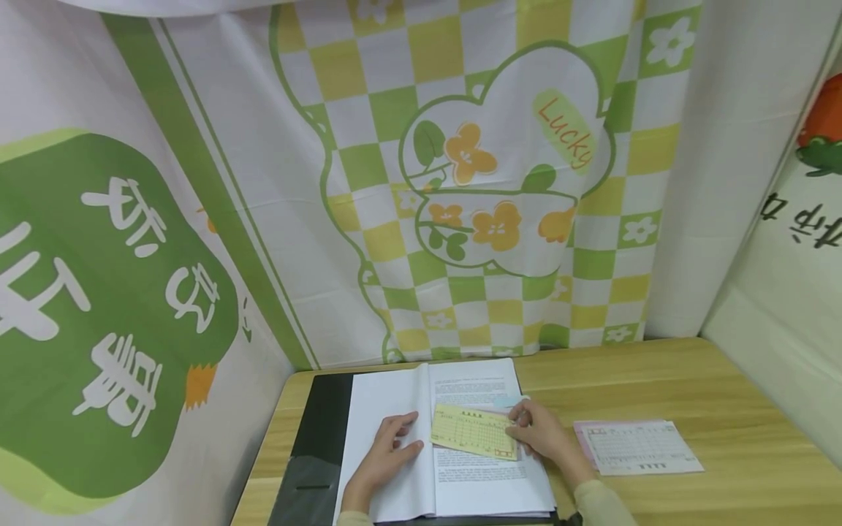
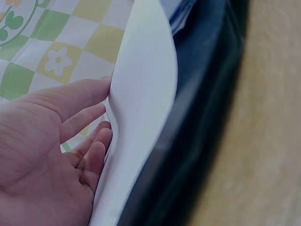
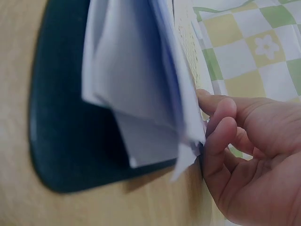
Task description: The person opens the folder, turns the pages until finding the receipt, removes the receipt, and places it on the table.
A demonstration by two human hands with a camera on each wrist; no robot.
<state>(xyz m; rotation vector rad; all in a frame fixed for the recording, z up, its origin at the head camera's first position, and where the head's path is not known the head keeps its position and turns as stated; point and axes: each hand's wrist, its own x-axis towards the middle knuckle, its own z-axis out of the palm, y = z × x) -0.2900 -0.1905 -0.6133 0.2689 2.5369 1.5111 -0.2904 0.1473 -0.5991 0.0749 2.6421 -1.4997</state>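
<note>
1. Rear hanging (image 1: 487, 183): white cloth, lightly creased; green-and-yellow checks (image 1: 365, 166) with white flowers; cloud-shaped motif (image 1: 506, 164) with orange blossoms, lettered "Lucky".
2. Left hanging (image 1: 85, 314): white cloth; large green patch (image 1: 72, 365) bearing white characters.
3. Right hanging (image 1: 776, 299): pale cloth; dark characters; red-orange and green motif (image 1: 822, 120), cropped.
4. Table (image 1: 756, 431): wood-grain top, rounded far corners, far edge along the rear hanging.
5. Light: soft, diffuse.

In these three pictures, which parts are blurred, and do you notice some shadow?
Head view: light looks even, but small print on the yellow slip is unreadable; left wrist view: the left hand is fairly sharp, while the table and black folder are blurred; right wrist view: the table is soft too, with a faint shadow below the folder's lower edge.
</note>
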